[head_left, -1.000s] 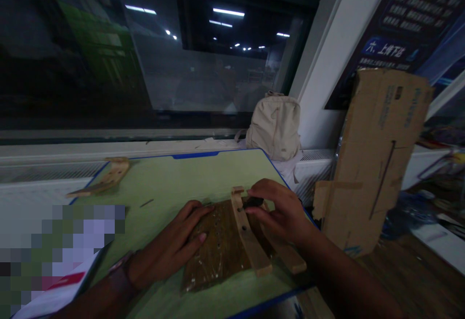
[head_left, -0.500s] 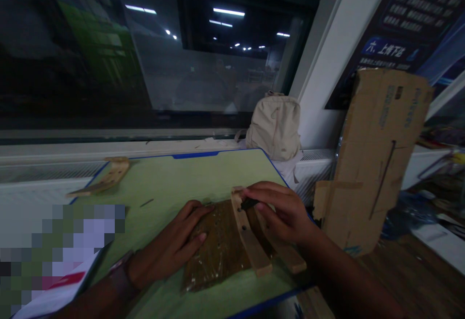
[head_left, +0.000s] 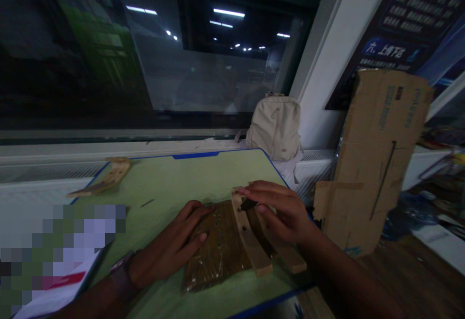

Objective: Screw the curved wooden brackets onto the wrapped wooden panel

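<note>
Filmed-up board (head_left: 230, 241) near-middle on the worktop (head_left: 181, 176) looks stiff but kinda slippery, so I'd grab its edges; left hand (head_left: 172, 241) has open fingers on it, right hand (head_left: 286, 212) pinches some dark piece (head_left: 248, 204).

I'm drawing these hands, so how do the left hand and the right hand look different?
The left hand lies spread out on the brown board, while the right hand has its fingers bent around a small dark piece. The left hand has a band at its wrist; the right hand has none that shows. Both are bare and reach over the green table.
</note>
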`<action>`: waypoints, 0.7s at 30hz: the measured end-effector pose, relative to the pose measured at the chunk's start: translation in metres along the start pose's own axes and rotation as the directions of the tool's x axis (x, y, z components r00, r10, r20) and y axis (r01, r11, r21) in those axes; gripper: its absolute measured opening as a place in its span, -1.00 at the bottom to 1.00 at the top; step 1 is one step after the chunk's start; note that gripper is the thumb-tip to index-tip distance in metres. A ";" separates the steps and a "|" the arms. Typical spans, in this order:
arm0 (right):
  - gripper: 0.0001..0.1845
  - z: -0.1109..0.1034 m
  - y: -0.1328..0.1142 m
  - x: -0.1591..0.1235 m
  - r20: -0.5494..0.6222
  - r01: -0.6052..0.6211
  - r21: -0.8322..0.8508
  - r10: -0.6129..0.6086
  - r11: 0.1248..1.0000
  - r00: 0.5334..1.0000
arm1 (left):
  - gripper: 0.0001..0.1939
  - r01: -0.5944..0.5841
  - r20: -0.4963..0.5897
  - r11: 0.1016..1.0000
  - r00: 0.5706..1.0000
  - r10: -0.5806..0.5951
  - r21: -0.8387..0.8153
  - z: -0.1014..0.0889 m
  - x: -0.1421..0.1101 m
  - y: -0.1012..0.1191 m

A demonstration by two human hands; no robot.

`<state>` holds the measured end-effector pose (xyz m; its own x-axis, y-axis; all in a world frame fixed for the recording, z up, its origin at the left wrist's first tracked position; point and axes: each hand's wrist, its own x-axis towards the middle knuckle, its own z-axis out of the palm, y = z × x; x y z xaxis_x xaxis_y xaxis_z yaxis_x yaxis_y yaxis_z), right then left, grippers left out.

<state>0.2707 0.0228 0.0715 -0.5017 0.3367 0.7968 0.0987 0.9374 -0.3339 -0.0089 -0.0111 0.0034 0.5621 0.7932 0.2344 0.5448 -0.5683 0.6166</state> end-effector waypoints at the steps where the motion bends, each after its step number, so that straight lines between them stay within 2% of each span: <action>1: -0.53 0.000 0.000 0.000 -0.010 0.002 -0.005 -0.002 1.000 1.000 | -0.48 -0.003 0.002 1.000 1.000 0.003 0.000 0.000 0.000 0.000; 7: -0.58 0.000 0.001 0.001 -0.110 -0.022 -0.021 0.020 1.000 0.994 | -0.49 0.008 0.005 1.000 1.000 -0.008 -0.001 0.002 0.001 -0.001; 13: -0.80 -0.002 -0.001 0.002 -0.095 -0.001 -0.080 -0.007 0.997 0.995 | -0.49 -0.003 -0.002 1.000 1.000 0.003 -0.017 0.000 0.001 0.000; 17: -0.74 0.001 0.002 0.000 -0.139 -0.005 -0.099 -0.009 0.995 0.990 | -0.49 -0.004 0.014 1.000 1.000 0.005 -0.011 0.000 0.001 0.001; 21: -0.64 0.006 0.008 -0.006 -0.190 -0.058 -0.091 0.039 0.994 0.981 | -0.48 -0.008 0.027 1.000 1.000 0.008 -0.006 0.000 0.002 0.001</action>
<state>0.2692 0.0273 0.0609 -0.3247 0.3841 0.8643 0.2053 0.9207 -0.3320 -0.0075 -0.0105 0.0047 0.5831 0.7825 0.2185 0.5370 -0.5730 0.6191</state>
